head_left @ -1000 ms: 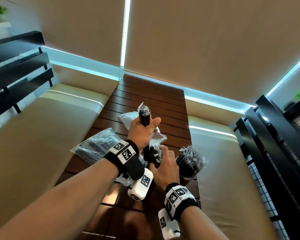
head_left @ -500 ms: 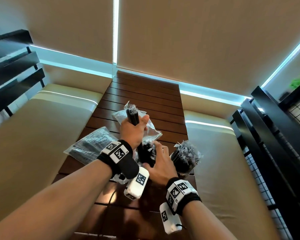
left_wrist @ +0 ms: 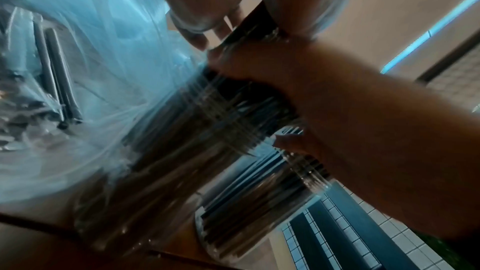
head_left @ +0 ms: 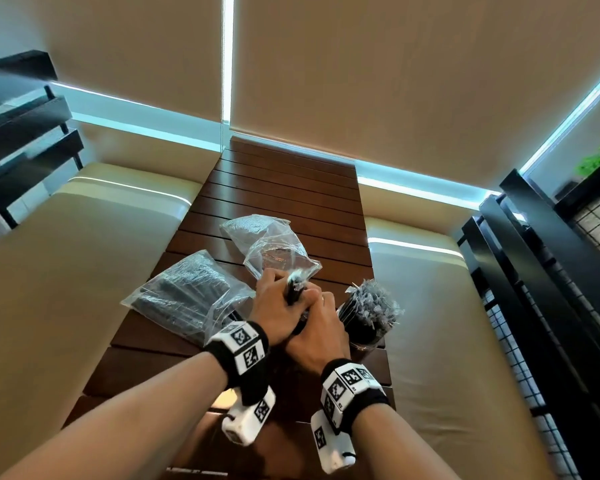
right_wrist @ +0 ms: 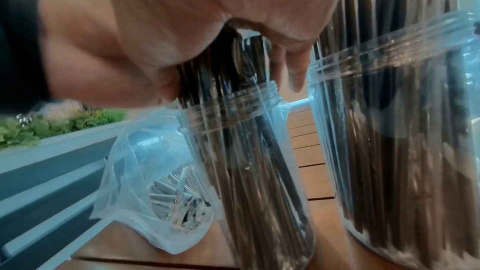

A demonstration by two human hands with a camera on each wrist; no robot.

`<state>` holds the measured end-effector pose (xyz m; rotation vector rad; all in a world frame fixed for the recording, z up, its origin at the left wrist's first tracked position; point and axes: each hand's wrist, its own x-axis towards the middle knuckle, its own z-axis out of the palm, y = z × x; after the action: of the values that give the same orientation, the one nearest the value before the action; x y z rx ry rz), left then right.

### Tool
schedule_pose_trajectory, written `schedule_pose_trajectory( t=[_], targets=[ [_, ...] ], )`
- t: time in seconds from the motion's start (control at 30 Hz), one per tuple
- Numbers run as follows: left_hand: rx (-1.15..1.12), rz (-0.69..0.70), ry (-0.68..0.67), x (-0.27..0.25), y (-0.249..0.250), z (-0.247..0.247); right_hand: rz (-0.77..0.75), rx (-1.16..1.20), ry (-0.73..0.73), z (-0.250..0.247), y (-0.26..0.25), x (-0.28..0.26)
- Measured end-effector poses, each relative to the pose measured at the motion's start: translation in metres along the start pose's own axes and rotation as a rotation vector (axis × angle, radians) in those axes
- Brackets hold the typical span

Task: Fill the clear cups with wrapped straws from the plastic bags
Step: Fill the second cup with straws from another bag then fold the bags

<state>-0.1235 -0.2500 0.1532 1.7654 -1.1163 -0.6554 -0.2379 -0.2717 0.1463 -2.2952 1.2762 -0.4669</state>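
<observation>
My left hand (head_left: 274, 306) grips a small bundle of black wrapped straws (head_left: 293, 289) and holds it down against my right hand (head_left: 321, 327). In the head view both hands hide the cup beneath them. The right wrist view shows that clear cup (right_wrist: 246, 161) standing on the table, packed with straws, while my right hand (right_wrist: 194, 28) curls round their tops just above its threaded mouth. The left wrist view shows my left fingers (left_wrist: 194, 17) on the dark bundle (left_wrist: 254, 24) over the same cup (left_wrist: 168, 171). A second clear cup (head_left: 368, 320), full of straws, stands just to the right.
A plastic bag full of straws (head_left: 187, 292) lies to the left on the slatted wooden table (head_left: 284, 188). A crumpled, mostly empty bag (head_left: 267, 240) lies behind the hands. Cream benches (head_left: 84, 254) flank the table, and a black railing (head_left: 551, 271) runs along the right.
My left hand has come down with the bundle, from raised over the crumpled bag to right beside my right hand at the cup's mouth. The right hand stayed at the cup.
</observation>
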Motion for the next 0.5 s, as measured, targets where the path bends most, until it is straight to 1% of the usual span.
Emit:
schedule_pose_trajectory(
  t=[0.07, 0.17, 0.27, 0.3, 0.37, 0.43, 0.5],
  targets=[
    [0.046, 0.049, -0.075, -0.004, -0.003, -0.007, -0.013, 0.028, 0.003, -0.002, 0.0, 0.0],
    [-0.04, 0.094, -0.231, -0.002, 0.008, -0.034, -0.064, 0.001, 0.083, -0.004, -0.001, 0.001],
    [-0.062, 0.203, -0.404, 0.005, 0.021, -0.065, -0.153, -0.009, 0.184, -0.003, -0.009, 0.002],
    [-0.029, 0.237, -0.429, 0.008, 0.024, -0.072, -0.176, 0.026, 0.217, -0.003, -0.011, 0.004],
    [0.076, 0.275, -0.438, 0.012, 0.027, -0.08, -0.199, 0.12, 0.27, 0.0, -0.01, 0.007],
    [0.186, 0.283, -0.446, 0.014, 0.028, -0.082, -0.178, 0.168, 0.276, 0.005, -0.004, 0.01],
    [0.26, 0.28, -0.457, 0.015, 0.024, -0.081, -0.176, 0.158, 0.256, 0.008, 0.003, 0.011]
  ],
)
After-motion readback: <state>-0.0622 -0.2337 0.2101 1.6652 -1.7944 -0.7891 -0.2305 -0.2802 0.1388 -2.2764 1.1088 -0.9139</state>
